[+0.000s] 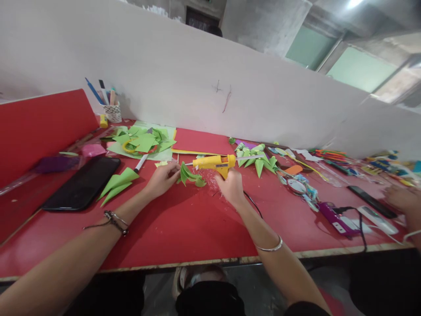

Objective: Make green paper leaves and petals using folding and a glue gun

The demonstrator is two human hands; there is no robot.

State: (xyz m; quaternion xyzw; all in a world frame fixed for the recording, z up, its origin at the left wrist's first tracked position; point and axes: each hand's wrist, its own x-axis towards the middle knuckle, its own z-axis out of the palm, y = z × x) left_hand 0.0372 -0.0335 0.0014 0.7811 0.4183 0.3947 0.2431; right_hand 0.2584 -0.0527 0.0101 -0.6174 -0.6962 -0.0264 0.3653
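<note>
My left hand [163, 179] pinches a green paper piece [187, 174] with curled, leaf-like points, held above the red table [184, 232]. Wrapped round the handle of a yellow hot glue gun [213, 163] is my right hand [232, 186]. The gun's nozzle points left, close to the top of the green piece; I cannot tell whether they touch. A clear glue stick juts from its back end. Below the gun lies a tangle of glue strands [215, 186]. Folded green paper cones [120, 182] rest left of my left hand.
A black phone [83, 184] lies at left, near a pen cup [112, 112]. Green paper pieces [144, 142] and finished-looking green shapes [258, 160] sit farther back. A purple power strip [338, 219] with cables stands right, near another person's hand [403, 197].
</note>
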